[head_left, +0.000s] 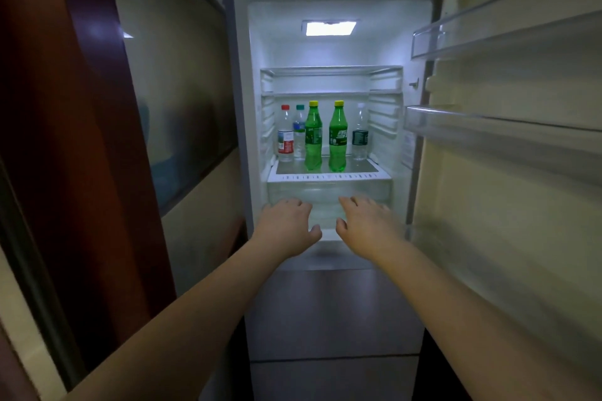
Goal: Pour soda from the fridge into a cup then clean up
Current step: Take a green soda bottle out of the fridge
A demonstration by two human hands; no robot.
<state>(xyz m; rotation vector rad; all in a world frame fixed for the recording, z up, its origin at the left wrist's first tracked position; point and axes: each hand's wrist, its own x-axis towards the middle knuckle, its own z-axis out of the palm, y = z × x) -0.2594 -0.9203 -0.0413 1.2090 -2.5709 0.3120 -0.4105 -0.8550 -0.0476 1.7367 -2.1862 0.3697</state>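
So I've got both arms stretched out toward the open fridge [241, 107]. My left hand [286, 226] and right hand [366, 225] hang side by side, a little apart, palms down, fingers loose and spread, holding nothing. They sit in front of the clear crisper drawer [329, 194] at the bottom of the fresh compartment; can't tell if the fingertips actually touch its front edge.

Just past that, on the glass shelf [374, 169], there's a row of bottles, all standing upright with caps pointing straight up. The two green soda bottles with yellow caps are nearest the front: the left soda bottle [313, 140] and the right soda bottle [337, 138], close together, not touching. Behind them to the left are a red-capped water bottle [285, 137] and a teal-capped water bottle [299, 135], and to the right a clear bottle with a dark label [360, 135].

Further up, the interior lamp [329, 28] is lit. The fridge door [521, 172] swings open to the right, with its clear door bins [456, 39].
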